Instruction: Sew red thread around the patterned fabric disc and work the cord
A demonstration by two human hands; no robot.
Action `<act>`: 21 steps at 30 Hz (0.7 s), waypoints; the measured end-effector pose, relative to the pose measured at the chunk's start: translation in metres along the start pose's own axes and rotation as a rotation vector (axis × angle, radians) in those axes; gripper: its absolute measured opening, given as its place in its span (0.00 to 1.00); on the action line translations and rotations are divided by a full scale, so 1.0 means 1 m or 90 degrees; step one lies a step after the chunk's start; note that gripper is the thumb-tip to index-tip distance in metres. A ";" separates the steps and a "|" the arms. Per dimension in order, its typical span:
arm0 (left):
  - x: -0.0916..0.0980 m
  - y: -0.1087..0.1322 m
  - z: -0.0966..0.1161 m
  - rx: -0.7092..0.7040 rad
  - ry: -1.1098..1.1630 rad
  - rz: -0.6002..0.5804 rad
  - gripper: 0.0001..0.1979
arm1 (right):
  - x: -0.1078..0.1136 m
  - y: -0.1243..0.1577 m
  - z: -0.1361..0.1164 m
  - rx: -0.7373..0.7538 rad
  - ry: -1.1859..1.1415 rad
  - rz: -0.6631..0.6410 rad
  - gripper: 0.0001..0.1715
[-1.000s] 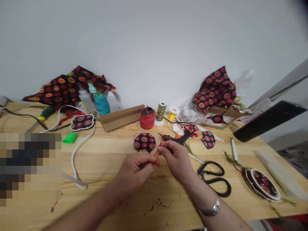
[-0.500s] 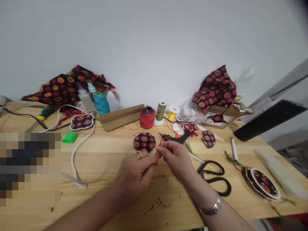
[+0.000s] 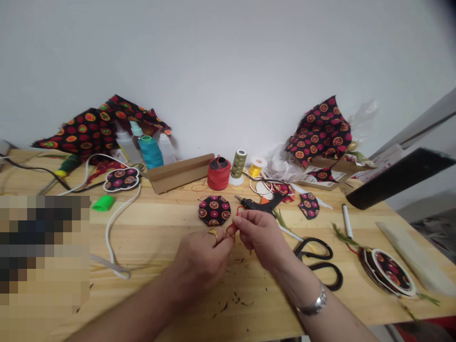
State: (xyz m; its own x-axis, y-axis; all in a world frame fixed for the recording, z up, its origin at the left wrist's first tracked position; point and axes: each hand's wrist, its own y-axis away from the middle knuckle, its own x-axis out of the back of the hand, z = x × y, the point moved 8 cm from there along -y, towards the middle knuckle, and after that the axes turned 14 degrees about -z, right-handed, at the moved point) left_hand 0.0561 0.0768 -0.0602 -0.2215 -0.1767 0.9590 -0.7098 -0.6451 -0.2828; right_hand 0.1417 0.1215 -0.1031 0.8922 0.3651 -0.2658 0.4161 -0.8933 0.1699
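Over the middle of the wooden table, my left hand and my right hand meet, fingertips nearly touching. Both pinch a thin red thread, which loops between them; a loose end hangs under my right fingers. Just behind my left hand lies an octagonal piece of black patterned fabric. A spool of red thread stands farther back. Close by my right hand are a black hot glue gun and black-handled scissors.
Green and yellow thread spools stand beside a cardboard strip. At left are a teal thread cone, a white cord and a green cap. Stacked fabric-covered discs and a marker lie at right.
My left hand has shifted slightly right and turned a little. The red thread's loop between the fingers has changed shape, and an end now shows below my right hand.
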 end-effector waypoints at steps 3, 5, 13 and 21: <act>-0.007 -0.002 0.002 -0.012 -0.009 -0.024 0.10 | -0.002 0.000 0.002 -0.003 -0.058 -0.016 0.13; -0.012 -0.003 0.003 -0.014 0.004 -0.053 0.10 | -0.001 0.000 0.001 -0.003 -0.070 -0.011 0.13; -0.025 -0.001 -0.021 0.177 0.049 -0.203 0.09 | 0.006 0.003 -0.012 0.028 -0.089 0.012 0.15; -0.004 0.002 -0.044 0.278 0.296 -0.040 0.11 | 0.010 0.005 -0.022 0.061 -0.101 0.005 0.13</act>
State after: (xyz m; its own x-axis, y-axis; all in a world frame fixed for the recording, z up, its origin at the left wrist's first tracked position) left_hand 0.0263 0.1092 -0.0652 -0.5255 0.1490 0.8377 -0.4154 -0.9042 -0.0998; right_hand 0.1572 0.1264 -0.0837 0.8532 0.3195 -0.4123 0.3843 -0.9195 0.0827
